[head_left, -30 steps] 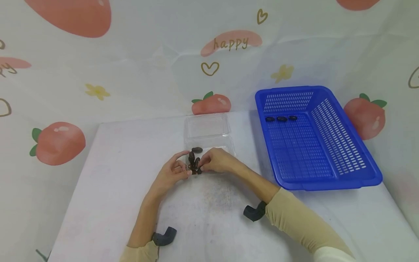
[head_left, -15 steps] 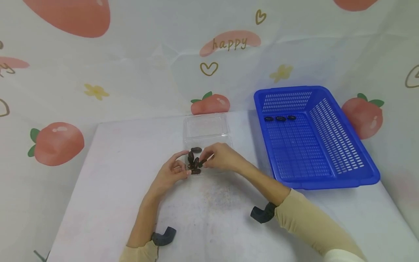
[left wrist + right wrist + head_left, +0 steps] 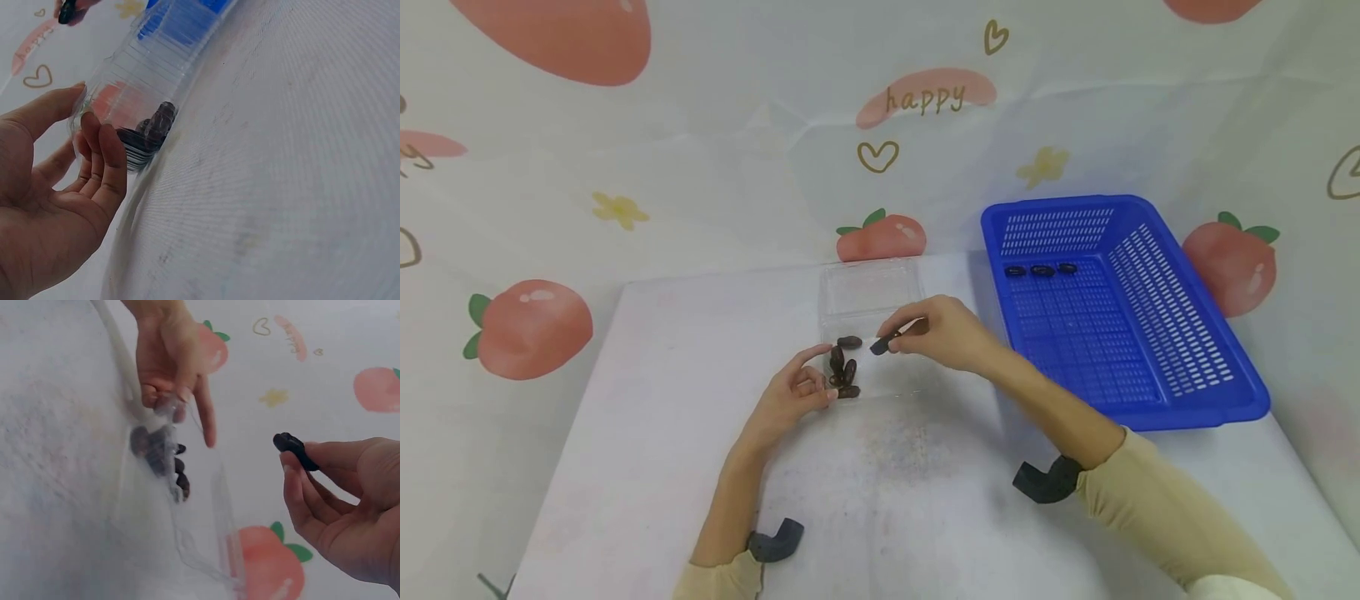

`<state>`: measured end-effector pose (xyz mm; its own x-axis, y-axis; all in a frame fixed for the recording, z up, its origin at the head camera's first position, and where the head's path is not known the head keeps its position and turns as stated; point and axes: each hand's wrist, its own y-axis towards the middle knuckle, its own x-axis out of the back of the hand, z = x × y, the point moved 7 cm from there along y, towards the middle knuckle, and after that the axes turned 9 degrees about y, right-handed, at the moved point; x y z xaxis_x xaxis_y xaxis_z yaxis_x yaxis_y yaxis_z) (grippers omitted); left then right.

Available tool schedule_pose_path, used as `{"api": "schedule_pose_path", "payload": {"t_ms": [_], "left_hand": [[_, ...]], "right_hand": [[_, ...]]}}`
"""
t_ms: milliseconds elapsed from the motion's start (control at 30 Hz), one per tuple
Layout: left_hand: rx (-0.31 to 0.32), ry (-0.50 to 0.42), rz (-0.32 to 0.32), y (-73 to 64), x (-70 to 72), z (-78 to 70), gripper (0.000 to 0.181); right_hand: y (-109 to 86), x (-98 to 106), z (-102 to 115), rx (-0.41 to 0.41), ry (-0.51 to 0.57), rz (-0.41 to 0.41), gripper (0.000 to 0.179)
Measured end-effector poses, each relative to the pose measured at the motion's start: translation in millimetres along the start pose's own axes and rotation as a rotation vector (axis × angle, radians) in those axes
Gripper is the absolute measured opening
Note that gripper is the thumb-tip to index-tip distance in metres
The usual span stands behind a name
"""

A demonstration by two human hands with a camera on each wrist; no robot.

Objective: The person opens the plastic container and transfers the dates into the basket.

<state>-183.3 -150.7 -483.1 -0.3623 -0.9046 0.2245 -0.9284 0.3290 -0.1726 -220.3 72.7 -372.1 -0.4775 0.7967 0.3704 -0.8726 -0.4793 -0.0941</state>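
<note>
A clear plastic clamshell box (image 3: 891,379) lies with its lid (image 3: 872,290) folded back. My left hand (image 3: 784,407) grips its left side, index finger and thumb at the wall. Several dark brown dates (image 3: 849,371) sit along that side of the box, some partly hidden by the plastic in the left wrist view. My right hand (image 3: 953,335) holds one dark date (image 3: 295,451) pinched between thumb and fingers, above the right part of the box.
To the right stands a blue slotted basket (image 3: 1150,421), with three dark dates (image 3: 1042,271) in a row near its far left corner. A white patterned cloth (image 3: 737,183) hangs behind the white table (image 3: 647,467).
My right hand has picked a date out of the cluster and moved up and to the right with it. My left hand stays at the box's left side.
</note>
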Motion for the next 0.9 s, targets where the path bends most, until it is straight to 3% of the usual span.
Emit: {"api": "schedule_pose_path", "payload": {"t_ms": [133,300,500,900], "left_hand": [[-0.008,-0.006,0.004,0.0,0.2,-0.6,0.072],[-0.020,-0.017,0.009,-0.3,0.5,-1.3,0.072],[-0.019,-0.017,0.010,-0.2,0.6,-1.0,0.072],[-0.014,-0.002,-0.003,0.0,1.1,0.5,0.072]], "right_hand": [[-3.3,17,0,-0.022,0.049,0.004,0.017],[-8.6,40,-3,-0.077,0.034,-0.015,0.018],[-12.9,66,-9,-0.117,0.034,-0.079,0.019],[-25.0,124,-38,-0.127,0.157,-0.241,0.030]]}}
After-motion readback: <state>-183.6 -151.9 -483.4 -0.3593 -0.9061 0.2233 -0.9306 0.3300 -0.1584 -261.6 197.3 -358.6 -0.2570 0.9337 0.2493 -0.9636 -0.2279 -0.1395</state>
